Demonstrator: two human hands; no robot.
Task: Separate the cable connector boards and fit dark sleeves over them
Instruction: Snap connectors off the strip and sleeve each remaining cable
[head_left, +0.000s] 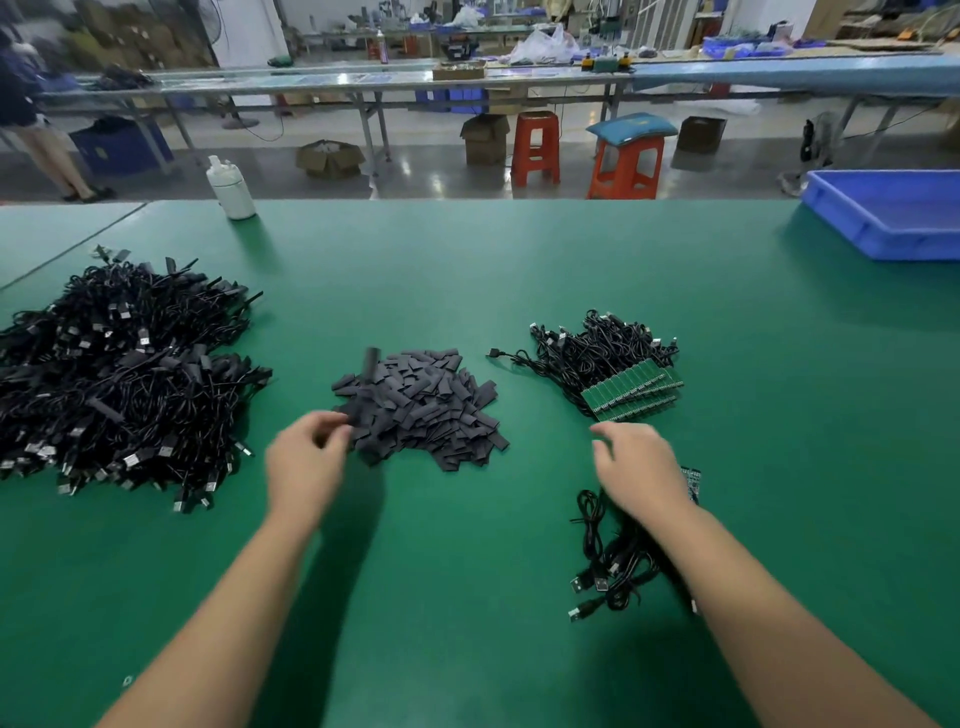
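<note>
Left hand (306, 457) pinches one dark sleeve (358, 415) at the sleeve pile's (431, 405) eight o'clock; right hand (636, 467), grip loosely wide, hovers ready at six o'clock of the joined connector boards (636, 392).

Heap of flat dark grey sleeves (423, 408) mid-table. To its right, a joined strip of green connector boards (631, 392) with tangled black cables (597, 351) attached.
</note>
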